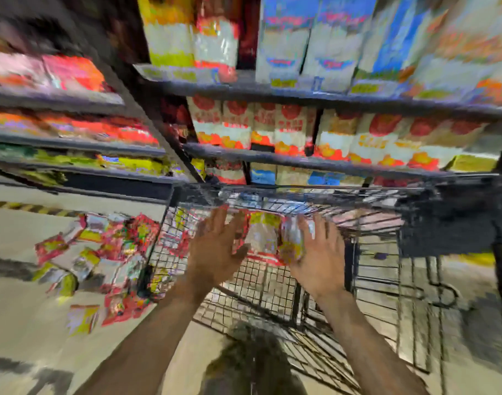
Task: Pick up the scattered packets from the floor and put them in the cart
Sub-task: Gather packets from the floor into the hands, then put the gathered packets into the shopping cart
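Observation:
The frame is motion-blurred. Both my hands are over the wire cart (381,269). My left hand (215,246) and my right hand (318,252) press from either side on a bundle of shiny red, yellow and clear packets (268,238) held inside the basket's top. Fingers of both hands are spread against the bundle. A heap of several more red and yellow packets (101,252) lies scattered on the pale floor to the left of the cart. One yellow packet (81,319) lies nearest to me.
Dark metal shelves (315,163) stacked with bagged goods rise right behind the cart. A yellow-and-black hazard stripe (30,208) runs along the floor at the shelf base on the left. Pale floor stretches at the lower left.

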{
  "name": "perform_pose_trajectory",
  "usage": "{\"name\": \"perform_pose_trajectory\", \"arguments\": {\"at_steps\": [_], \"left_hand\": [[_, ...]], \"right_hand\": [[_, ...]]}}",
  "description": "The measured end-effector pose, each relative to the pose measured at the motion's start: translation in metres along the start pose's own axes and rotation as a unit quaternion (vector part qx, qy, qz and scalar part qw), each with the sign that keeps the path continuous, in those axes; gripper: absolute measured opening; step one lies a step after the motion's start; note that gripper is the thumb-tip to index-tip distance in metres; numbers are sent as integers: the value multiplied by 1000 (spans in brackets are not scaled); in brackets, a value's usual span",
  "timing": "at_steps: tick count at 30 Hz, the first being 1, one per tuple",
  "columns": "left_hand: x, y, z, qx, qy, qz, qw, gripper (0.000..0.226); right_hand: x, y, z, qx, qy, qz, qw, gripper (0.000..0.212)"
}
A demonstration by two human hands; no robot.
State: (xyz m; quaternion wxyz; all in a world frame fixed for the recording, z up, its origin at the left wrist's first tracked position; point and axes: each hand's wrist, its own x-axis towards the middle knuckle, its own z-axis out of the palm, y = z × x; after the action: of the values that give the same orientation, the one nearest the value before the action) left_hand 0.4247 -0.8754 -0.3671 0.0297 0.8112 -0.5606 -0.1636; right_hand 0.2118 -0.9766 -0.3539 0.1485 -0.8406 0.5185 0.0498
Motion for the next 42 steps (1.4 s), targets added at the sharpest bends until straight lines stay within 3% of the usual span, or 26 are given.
{"name": "perform_pose_trajectory", "arguments": {"at_steps": [6, 11, 16, 20, 28, 34, 42], "left_hand": [[-88, -31, -93, -2, 40, -45, 998, 82], [-170, -99, -129, -6, 64, -108, 992, 82], [-280, -188, -138, -36, 61, -192, 979, 93], [-378, -268, -142, -38, 76, -238, 968, 81], [-540, -407, -170, -30, 125, -310, 942, 82], [-595, -502, -158, -42, 130, -363, 922, 80], [-576, -638, -128, -69, 96, -391, 913, 80]], "right_hand": [[-59, -77, -71, -20, 45, -90, 995, 80], [-103, -164, -92, -37, 68, -166, 983, 83], [-160, -271, -76, -38, 78, -230, 969, 85], [-220, -370, -52, -26, 85, -274, 958, 87], [-326, -555, -1, -30, 69, -376, 923, 88], [-346, -647, 40, -42, 47, -411, 909, 82], [-293, -760, 128, -39, -16, -412, 910, 82]]}}
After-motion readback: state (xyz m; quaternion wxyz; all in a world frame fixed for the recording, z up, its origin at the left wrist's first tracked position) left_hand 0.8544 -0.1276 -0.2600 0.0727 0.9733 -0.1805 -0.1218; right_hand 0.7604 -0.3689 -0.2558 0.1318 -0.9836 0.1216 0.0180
